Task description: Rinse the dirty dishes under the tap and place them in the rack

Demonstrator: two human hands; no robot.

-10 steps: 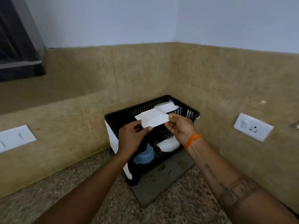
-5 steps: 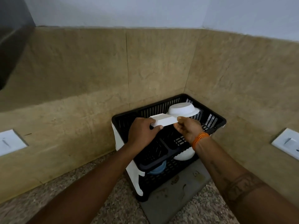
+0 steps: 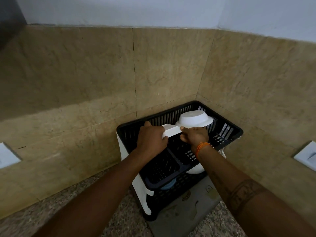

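Note:
A black two-tier dish rack (image 3: 236, 134) with white side panels stands in the counter's corner. Both hands hold a flat white square plate (image 3: 171, 131) inside the upper tier. My left hand (image 3: 152, 139) grips its left end and my right hand (image 3: 195, 135), with an orange band at the wrist, grips its right end. Behind the plate a white bowl (image 3: 195, 119) lies upside down in the upper tier. On the lower tier sit a blue dish (image 3: 168, 185) and a white dish (image 3: 196, 169), both mostly hidden.
The rack stands on a grey drip tray (image 3: 184, 218) on a speckled granite counter (image 3: 119, 219). Beige tiled walls close in behind and to the right. White switch plates sit on the left wall (image 3: 6, 156) and the right wall (image 3: 306, 156).
The white plate, held above the rack a second ago, has come down into the upper tier. Both hands lowered with it, and the view has shifted closer to the corner.

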